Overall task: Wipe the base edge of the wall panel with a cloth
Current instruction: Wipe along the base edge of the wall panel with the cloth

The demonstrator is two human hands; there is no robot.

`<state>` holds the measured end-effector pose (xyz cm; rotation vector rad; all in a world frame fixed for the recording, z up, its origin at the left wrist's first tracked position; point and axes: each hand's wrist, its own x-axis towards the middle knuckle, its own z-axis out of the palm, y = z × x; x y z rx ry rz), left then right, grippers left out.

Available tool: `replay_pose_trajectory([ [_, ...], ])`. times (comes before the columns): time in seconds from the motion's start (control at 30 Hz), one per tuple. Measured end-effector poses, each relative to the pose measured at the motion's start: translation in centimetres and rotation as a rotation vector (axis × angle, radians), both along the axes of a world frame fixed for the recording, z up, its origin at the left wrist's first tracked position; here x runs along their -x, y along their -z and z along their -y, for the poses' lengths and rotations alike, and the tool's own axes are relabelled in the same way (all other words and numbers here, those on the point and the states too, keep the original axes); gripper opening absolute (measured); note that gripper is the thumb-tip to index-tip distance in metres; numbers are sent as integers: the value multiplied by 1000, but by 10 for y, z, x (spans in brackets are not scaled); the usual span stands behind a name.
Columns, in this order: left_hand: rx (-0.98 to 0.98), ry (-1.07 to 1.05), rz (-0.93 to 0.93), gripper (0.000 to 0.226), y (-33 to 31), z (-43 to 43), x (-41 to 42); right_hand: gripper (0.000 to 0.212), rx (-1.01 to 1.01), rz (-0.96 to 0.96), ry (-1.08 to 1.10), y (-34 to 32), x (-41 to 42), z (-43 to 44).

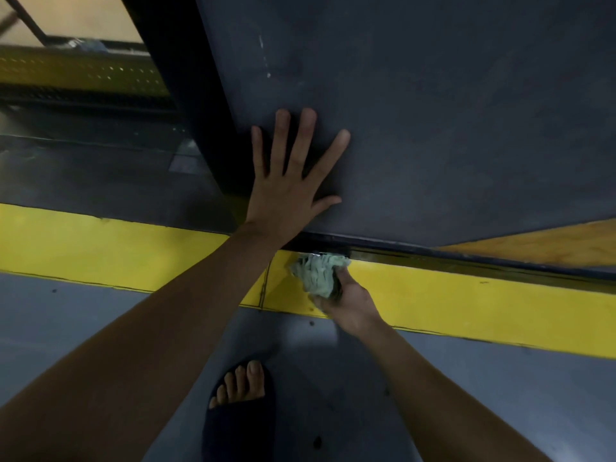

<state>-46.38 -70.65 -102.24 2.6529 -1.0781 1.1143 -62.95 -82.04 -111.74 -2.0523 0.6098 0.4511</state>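
1. The wall panel (pixel 433 128) is a broad, flat, matte dark-grey sheet with faint scuffs and a thin pale streak near its top.
2. Your left hand (pixel 293 181) lies flat against the lower left part of the wall panel. Its fingers are straight and spread and its thumb points out to the side, so it holds nothing.
3. The base edge (pixel 433 253) is a narrow, dark, slightly glossy lip running straight along the bottom of the wall panel.
4. The cloth (pixel 318 273) is a crumpled pale-green wad with a ribbed, stringy weave. Its top touches the base edge of the wall panel, just below your left wrist.
5. Your right hand (pixel 346 305) is just below the wall panel with its fingers curled round the lower part of the cloth, bunching it tight.
6. A smooth painted yellow strip (pixel 466 301) runs the length of the wall panel directly beneath its base edge, and your right hand and the cloth lie over it.
7. The grey floor (pixel 83 311) below the strip is dull and speckled with small dark spots.
8. Your foot (pixel 241 385), in a dark open-toed slipper (pixel 233 428), stands on the floor well below the wall panel.
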Motion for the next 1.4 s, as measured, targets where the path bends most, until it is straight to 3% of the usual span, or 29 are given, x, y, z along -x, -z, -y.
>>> replay_pose_trajectory([
  [0.17,-9,90,-123,82,22,-14,31,67,97,-44,-110,-18,47,9],
  [0.4,-86,127,-491,74,100,-39,79,61,343,21,-120,-22,41,37],
  [0.53,-230,214,-682,58,111,-39,96,59,638,197,-330,-30,32,55],
  [0.67,-422,338,-738,48,128,-33,108,69,1005,482,-612,-56,17,85],
  [0.83,-586,248,-859,77,134,-19,105,65,1384,533,-818,-109,-1,117],
  [1.0,-549,116,-791,44,131,4,92,62,1568,443,-1048,-137,-13,127],
  [1.17,-484,118,-782,62,117,8,110,62,1582,651,-1132,-173,-32,120],
  [1.3,-425,189,-696,37,104,17,118,59,1619,799,-1233,-192,-65,132],
  [1.4,-532,97,-688,34,103,29,104,64,1695,850,-1306,-194,-75,144],
])
